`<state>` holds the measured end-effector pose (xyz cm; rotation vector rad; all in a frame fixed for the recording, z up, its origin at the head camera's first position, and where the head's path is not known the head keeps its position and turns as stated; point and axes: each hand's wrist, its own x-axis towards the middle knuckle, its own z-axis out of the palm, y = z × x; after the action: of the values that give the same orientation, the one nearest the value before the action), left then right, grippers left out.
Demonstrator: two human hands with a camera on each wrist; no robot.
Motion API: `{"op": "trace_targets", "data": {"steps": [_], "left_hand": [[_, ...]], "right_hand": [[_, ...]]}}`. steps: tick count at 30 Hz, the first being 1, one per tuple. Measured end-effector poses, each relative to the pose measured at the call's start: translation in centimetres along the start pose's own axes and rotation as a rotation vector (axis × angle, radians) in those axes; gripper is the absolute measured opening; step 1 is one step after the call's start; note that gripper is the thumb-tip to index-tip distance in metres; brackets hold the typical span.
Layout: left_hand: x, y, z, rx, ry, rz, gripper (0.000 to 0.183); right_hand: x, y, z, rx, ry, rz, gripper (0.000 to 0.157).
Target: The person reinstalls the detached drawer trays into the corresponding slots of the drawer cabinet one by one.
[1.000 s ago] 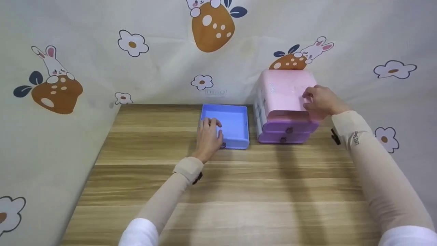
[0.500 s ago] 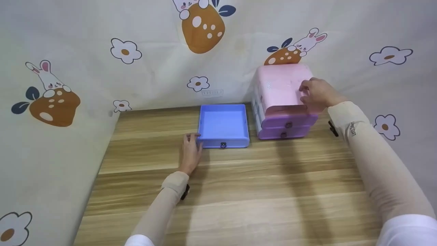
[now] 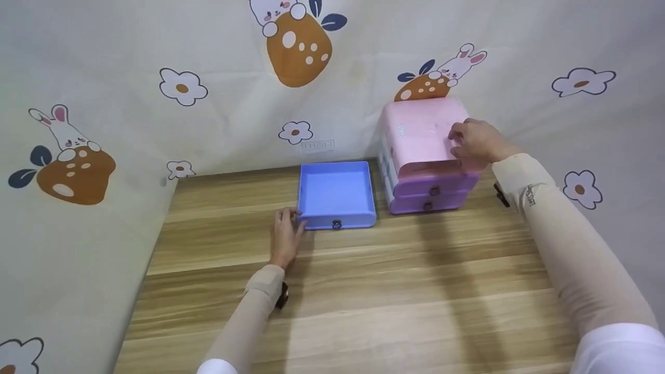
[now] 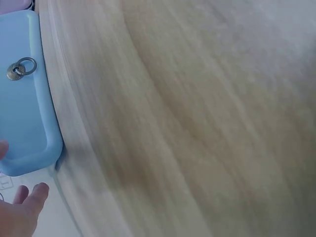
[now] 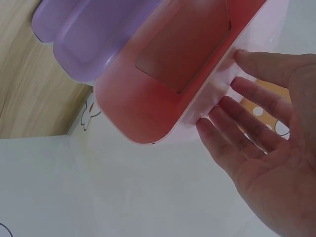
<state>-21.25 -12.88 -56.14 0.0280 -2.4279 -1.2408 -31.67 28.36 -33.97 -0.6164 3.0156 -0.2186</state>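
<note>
A shallow blue drawer [image 3: 336,189] with a small metal ring pull [image 4: 22,68] lies on the table, its inside bare. My left hand [image 3: 286,234] is at its front left corner, fingers loosely spread along the side and the tip of one digit by the front panel. To the right stands a small pink chest of drawers [image 3: 421,124] with two purple drawers [image 3: 435,184] below an uncovered top slot [image 5: 148,108]. The fingertips of my right hand [image 3: 480,140] rest on the chest's pink top, bent slightly and not wrapped round it.
The wood-grain table [image 3: 358,291] stretches toward me in front of both things. Behind and to the left hangs a pale cloth [image 3: 228,119] printed with rabbits, strawberries and flowers. The chest and blue drawer stand close to its back side, with a narrow gap between them.
My left hand has drawn back from over the blue drawer to its front left corner. My right hand stays on the pink chest. The head view has shifted slightly.
</note>
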Motion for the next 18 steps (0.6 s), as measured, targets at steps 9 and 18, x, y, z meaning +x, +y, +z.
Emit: {"op": "trace_targets", "data": {"steps": [9,18], "left_hand": [[0.4,-0.1,0.5,0.032,-0.013,-0.013,0.023],[-0.6,-0.3,0.3,-0.046,0.012,0.004,0.021]], "right_hand": [[-0.2,0.1,-0.1,0.006,0.007,0.027,0.037],[0.0,0.0,0.0,-0.026,0.048,-0.029,0.035]]}}
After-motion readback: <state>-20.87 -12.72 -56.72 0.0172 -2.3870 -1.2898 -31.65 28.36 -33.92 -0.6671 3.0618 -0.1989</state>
